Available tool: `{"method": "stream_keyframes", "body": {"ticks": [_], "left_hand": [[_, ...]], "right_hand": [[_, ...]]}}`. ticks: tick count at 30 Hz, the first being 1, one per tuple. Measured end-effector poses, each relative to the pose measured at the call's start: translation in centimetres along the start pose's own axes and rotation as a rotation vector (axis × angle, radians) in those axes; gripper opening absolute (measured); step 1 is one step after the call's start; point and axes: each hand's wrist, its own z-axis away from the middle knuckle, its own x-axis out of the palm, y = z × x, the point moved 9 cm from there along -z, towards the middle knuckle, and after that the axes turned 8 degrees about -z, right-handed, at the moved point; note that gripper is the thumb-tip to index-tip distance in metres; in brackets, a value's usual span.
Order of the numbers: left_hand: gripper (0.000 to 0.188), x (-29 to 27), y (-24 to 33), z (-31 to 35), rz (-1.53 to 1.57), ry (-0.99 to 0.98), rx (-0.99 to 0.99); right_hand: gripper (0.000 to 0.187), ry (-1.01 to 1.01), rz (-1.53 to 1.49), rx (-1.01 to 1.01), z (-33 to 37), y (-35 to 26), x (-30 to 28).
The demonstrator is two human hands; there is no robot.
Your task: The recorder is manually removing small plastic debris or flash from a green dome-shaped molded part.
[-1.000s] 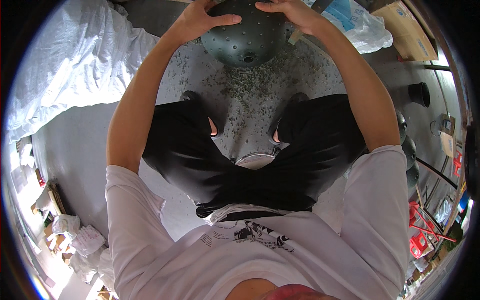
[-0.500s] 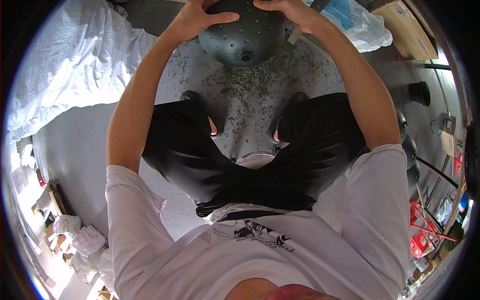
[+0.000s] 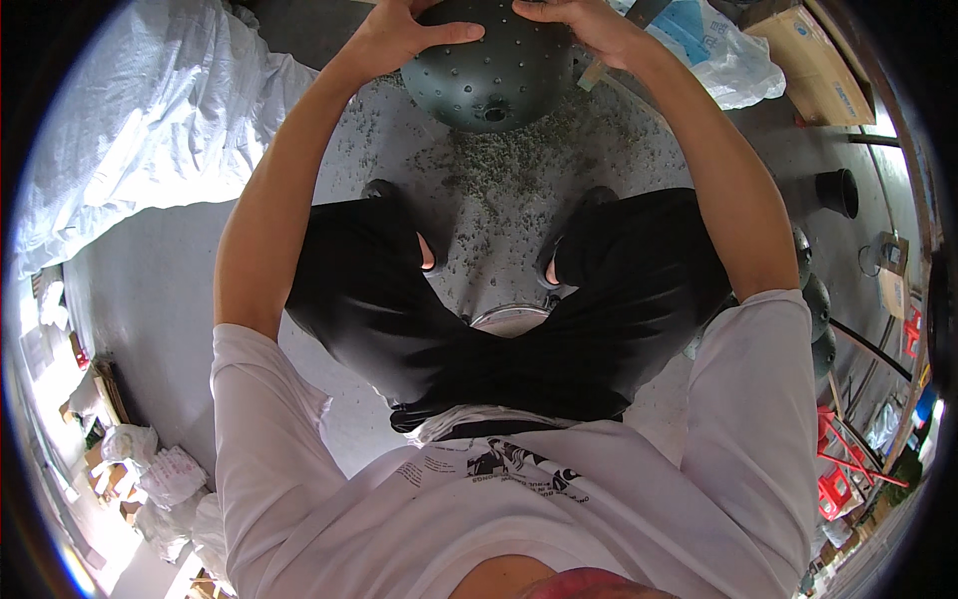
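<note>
A dark green studded ball (image 3: 489, 85) is at the top centre, its upper part cut off by the picture's edge. Small raised bumps cover it, and a dark round plug or hole shows on the side nearest me. My left hand (image 3: 404, 40) grips it from the left, the thumb stretched across its surface. On the other side my right hand (image 3: 589, 25) holds it, thumb pressed on top. The remaining fingers of both hands are partly out of view.
Dark green crumbs (image 3: 499, 165) lie scattered over the grey floor between my feet. White sheeting (image 3: 170, 110) is heaped at left. To the right are a clear plastic bag (image 3: 738, 75), a cardboard box (image 3: 808, 60), a black bucket (image 3: 836, 192) and more green balls (image 3: 816, 299).
The ball and both hands sit very slightly further right in the picture. My grip on the ball looks the same.
</note>
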Motion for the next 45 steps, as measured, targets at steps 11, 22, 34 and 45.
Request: {"method": "stream_keyframes", "body": {"ticks": [11,22,34,45], "left_hand": [[0.087,-0.1,-0.2,-0.4,-0.056,0.047,0.002],[0.089,-0.3,-0.8,-0.6,-0.058,0.040,-0.031],[0.084,-0.3,-0.4,-0.4,-0.056,0.048,-0.009],[0.073,-0.1,-0.2,-0.6,0.030,0.042,0.048]], "right_hand": [[0.068,-0.002,0.028,0.044,0.6,-0.1,0.3],[0.056,0.044,-0.017,-0.014,0.2,-0.2,0.0],[0.057,0.016,0.008,-0.011,0.1,-0.2,-0.1],[0.049,0.006,-0.019,-0.035,-0.2,0.0,-0.1]]}}
